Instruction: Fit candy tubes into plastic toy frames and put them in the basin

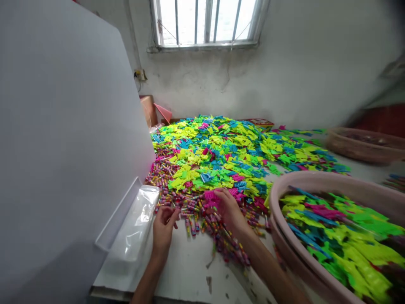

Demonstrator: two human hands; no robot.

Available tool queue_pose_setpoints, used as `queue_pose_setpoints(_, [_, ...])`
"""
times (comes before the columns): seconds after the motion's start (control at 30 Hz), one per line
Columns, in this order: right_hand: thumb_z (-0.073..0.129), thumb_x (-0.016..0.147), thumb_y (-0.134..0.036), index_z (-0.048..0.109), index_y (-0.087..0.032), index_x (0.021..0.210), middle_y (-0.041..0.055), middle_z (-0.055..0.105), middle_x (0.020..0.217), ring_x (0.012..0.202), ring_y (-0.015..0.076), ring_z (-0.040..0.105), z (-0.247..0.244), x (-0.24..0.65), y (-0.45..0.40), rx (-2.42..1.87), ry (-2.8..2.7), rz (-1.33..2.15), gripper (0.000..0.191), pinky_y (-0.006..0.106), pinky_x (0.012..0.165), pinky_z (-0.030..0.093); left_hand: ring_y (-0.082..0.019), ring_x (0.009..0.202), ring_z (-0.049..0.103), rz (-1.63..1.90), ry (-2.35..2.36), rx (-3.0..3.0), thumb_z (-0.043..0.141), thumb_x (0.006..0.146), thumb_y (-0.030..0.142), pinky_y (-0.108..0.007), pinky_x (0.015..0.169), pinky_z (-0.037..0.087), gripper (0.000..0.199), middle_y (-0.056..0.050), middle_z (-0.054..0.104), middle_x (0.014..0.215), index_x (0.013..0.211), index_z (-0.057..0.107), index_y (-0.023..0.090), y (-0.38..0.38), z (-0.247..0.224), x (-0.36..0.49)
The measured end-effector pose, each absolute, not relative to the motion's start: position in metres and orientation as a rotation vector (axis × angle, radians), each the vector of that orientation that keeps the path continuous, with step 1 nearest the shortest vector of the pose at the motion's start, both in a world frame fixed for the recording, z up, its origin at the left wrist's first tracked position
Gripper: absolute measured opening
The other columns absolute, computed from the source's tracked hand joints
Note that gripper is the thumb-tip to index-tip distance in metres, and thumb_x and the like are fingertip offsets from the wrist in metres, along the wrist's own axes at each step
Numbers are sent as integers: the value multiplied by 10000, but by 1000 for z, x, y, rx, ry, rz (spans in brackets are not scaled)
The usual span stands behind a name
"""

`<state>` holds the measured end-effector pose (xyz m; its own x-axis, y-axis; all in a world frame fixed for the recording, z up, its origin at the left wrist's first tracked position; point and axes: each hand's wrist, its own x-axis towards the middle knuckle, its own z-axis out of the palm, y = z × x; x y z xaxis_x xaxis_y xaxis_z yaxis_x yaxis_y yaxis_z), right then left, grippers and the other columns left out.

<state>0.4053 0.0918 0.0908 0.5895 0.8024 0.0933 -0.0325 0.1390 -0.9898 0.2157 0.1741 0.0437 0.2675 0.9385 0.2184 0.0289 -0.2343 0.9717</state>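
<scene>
Tub (pixel 275 202), one: near right, filled with coloured plastic pieces.
Clear bags (pixel 134 232): flat, left of the left hand.
Left hand (pixel 165 223), one: fingers curled toward thumb; contents, if any, cannot be told.
Right hand (pixel 228 209), one: fingertips at a pink piece (pixel 210 199) on the heap's near edge; whether closed on it, cannot tell. Best handled by fingertips, clear of the small tubes (pixel 192 226).
Heap (pixel 215 143), one: beyond both hands.
</scene>
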Motion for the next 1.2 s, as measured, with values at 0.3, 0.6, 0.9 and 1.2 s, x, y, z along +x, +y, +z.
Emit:
queue_pose_setpoints(0.3, [753, 778, -448, 670, -174, 833, -13, 603, 702, 587, 109, 546, 116, 354, 42, -1276, -875, 1123, 292, 211, 538, 436, -97, 617, 491, 762, 722, 1573, 518, 943, 427, -212, 576, 429, 309, 17, 547, 737, 1130, 606, 197, 123, 114, 188])
queue_pose_setpoints(0.6, [606, 897, -494, 592, -185, 921, 8, 653, 745, 607, 140, 636, 132, 350, 22, -1207, -1076, 1226, 311, 231, 543, 505, -121, 725, 531, 610, 671, 1844, 479, 970, 412, -222, 665, 407, 281, -2, 598, 790, 939, 645, 187, 116, 142, 181])
queue_pose_setpoints(0.9, [468, 938, -575, 625, -180, 966, -11, 552, 671, 518, 114, 541, 125, 348, 20, -1221, -968, 1256, 426, 219, 420, 501, -125, 755, 552, 628, 722, 1926, 467, 979, 387, -225, 708, 422, 267, -6, 636, 869, 1075, 634, 202, 113, 141, 172])
queue_pose_setpoints(1.2, [716, 808, -459, 648, -196, 892, 0, 579, 756, 637, 132, 572, 128, 347, 16, -1296, -926, 1163, 284, 216, 533, 504, -186, 832, 591, 600, 693, 1975, 411, 991, 385, -273, 787, 456, 305, -47, 661, 925, 1112, 635, 218, 106, 137, 171])
